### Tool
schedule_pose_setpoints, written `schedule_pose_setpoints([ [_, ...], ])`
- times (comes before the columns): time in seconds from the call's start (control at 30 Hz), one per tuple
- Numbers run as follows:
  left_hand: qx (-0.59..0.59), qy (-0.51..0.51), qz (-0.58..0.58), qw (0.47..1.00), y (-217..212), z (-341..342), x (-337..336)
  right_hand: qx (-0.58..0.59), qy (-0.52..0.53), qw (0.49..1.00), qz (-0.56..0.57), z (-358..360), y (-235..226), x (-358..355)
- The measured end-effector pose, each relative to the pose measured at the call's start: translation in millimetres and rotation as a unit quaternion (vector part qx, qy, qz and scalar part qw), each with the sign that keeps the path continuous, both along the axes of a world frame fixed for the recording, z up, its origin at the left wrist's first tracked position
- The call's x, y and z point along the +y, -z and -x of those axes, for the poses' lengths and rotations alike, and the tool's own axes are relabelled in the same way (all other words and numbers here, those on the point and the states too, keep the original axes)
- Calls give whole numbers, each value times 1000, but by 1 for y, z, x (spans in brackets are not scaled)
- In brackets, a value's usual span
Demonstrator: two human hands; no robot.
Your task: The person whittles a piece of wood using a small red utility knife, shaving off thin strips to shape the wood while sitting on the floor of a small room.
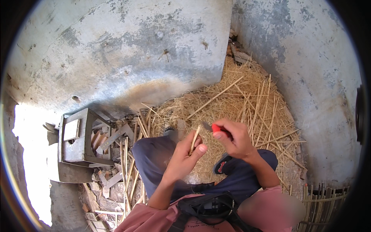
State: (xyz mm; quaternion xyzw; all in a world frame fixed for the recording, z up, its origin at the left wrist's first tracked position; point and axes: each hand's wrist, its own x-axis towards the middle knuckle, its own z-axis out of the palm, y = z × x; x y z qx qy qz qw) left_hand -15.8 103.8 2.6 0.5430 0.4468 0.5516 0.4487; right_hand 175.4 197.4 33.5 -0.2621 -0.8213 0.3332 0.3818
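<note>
Near the middle of the head view, my left hand (184, 154) is closed around a thin pale strip, apparently split bamboo or cane (196, 136), whose upper end points up and slightly right. Just right of it, my right hand (235, 138) grips a knife by its red handle (215, 128). The short dark blade (206, 126) points left toward the strip's top end; whether the two touch, I cannot tell. Both hands are raised in front of my bent legs, which are in dark trousers (152, 156).
Pale shavings (216, 102) and long loose strips (266, 96) cover the ground ahead. A worn wooden stool (75, 135) lies on its side at left, among wood scraps (116, 178). Walls (147, 38) rise ahead and at right. A slatted cane piece (322, 205) stands at lower right.
</note>
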Motion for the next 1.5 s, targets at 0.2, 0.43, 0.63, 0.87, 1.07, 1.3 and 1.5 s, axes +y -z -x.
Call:
schedule_pose_setpoints([
  [0.2,102,-25,39,994,-12,-4,-2,-3,-15,996,-92,10,20,-3],
  [0.43,-18,15,23,999,0,-4,2,1,-32,991,-130,13,16,-1],
  [0.63,117,-45,-10,992,5,0,2,-10,14,989,-145,17,19,-4],
  [0.87,160,-99,-10,982,-11,-10,1,-35,53,987,-145,19,14,-10],
  [1.07,161,-115,2,980,-13,-14,1,-64,86,980,-170,20,10,-15],
  [1.3,175,-127,2,976,-12,-14,1,-75,109,968,-214,21,10,-16],
  [1.5,185,-137,-4,973,-13,-16,5,-85,128,961,-231,21,12,-14],
])
